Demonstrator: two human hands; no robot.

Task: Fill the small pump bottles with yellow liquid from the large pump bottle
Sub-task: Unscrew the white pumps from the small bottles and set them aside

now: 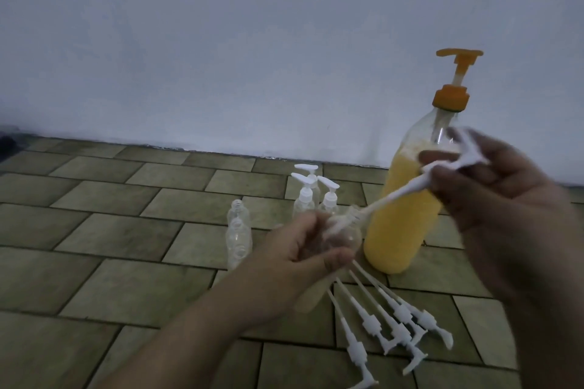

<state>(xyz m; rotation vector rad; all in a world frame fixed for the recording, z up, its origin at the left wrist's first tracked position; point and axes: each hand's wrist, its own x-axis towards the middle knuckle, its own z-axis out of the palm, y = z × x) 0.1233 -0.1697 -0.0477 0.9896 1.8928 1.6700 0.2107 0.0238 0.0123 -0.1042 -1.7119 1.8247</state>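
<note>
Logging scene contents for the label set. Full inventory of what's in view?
large pump bottle: 1, clear with yellow liquid and orange pump, upright on the floor at right centre
capped small bottles: 3, clear with white pumps, upright by the wall, left of the large bottle
open small bottles: looks like 3, clear, no pumps, in a line left of the capped ones
held small bottle: 1, clear, in the left hand
held pump: 1, white, its tube end at the held bottle's neck
loose pumps: about 5, white, lying on the floor in front
floor: olive-brown tiles
wall: pale
left hand: grips the held bottle
right hand: pinches the held pump
</note>
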